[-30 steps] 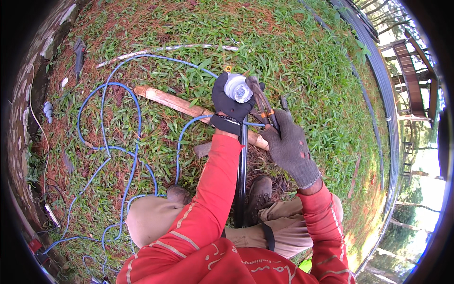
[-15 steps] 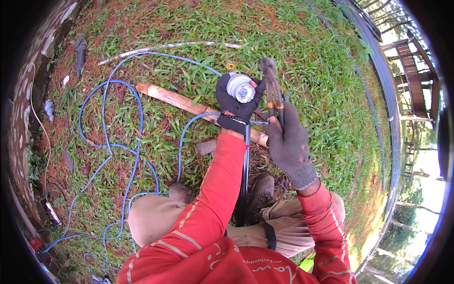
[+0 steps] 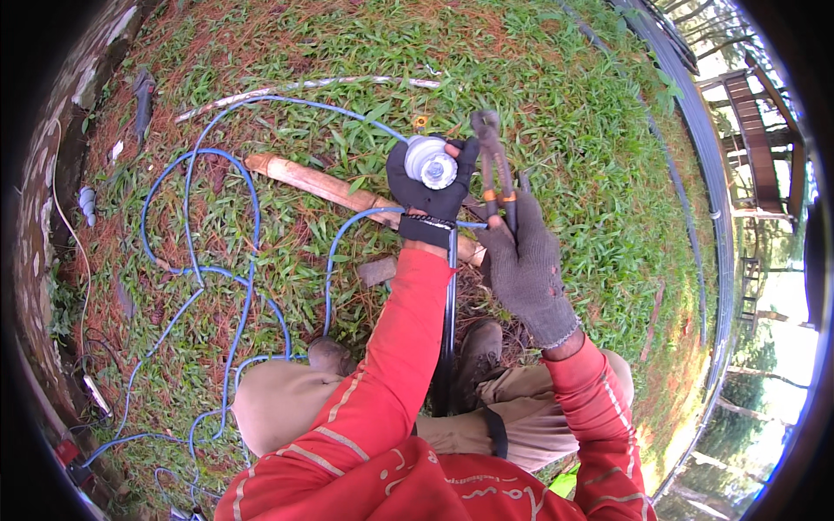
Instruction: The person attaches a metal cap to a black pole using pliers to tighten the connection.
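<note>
The head view shows 2 gloved hands at work above grass [image 3: 599, 130]. The left hand [image 3: 432, 198], in a dark glove, has its fingers wrapped around a round grey fitting [image 3: 431, 163] with stepped rings, whose flat pale end faces up toward the camera; bare fingertips show at its far edge. The right hand [image 3: 532, 271], in a grey knit glove, has its fingers folded around the handles of metal pincers [image 3: 489, 137], which bear 2 orange bands. The head of the pincers points away from the body, just beside the left fingertips; whether they touch, I cannot tell. A black pipe [image 3: 451, 304] runs from under the left wrist back toward the body, between 2 brown shoes [image 3: 482, 346]. A blue hose [image 3: 258, 213] loops over the grass at the left; 1 stretch reaches the fitting's side and another passes beneath the left wrist. Behind the hands lies a pale wooden pole [image 3: 317, 185], with a small wood block [image 3: 377, 272] near it. Beyond the pole, a thin whitish stick [image 3: 365, 80] lies on the grass, and a bundle of dark pipes [image 3: 695, 117] runs along the right side.
</note>
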The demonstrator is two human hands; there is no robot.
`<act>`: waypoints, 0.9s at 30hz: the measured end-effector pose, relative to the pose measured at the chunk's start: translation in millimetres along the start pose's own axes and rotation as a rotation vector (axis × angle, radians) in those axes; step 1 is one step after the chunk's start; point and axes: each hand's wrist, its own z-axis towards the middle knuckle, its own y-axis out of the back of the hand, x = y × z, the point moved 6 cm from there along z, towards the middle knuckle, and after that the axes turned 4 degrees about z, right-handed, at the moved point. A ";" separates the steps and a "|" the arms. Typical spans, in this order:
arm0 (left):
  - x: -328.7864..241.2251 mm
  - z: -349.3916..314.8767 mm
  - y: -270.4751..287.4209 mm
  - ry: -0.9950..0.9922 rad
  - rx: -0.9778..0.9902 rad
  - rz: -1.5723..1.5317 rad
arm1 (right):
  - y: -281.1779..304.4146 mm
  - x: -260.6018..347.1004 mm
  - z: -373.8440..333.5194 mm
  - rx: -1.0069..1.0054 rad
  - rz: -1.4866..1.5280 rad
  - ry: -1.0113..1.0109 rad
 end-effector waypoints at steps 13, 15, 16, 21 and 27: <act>32.6 -20.5 -31.8 -0.037 -0.103 0.245 | 10.0 -6.5 5.1 0.044 -0.140 -0.016; 15.5 -12.5 -14.5 -0.044 -0.054 0.284 | 15.3 -12.1 7.7 0.034 -0.081 -0.072; 24.8 -12.0 -20.6 0.049 0.094 0.142 | 21.3 -11.5 12.0 0.014 -0.034 -0.021; 48.8 -12.5 -30.3 0.111 0.086 0.138 | 27.5 -24.2 10.4 -0.021 -0.038 0.053; 36.7 -12.3 -28.8 0.133 -0.030 0.180 | 24.7 -22.0 10.0 0.099 -0.144 0.000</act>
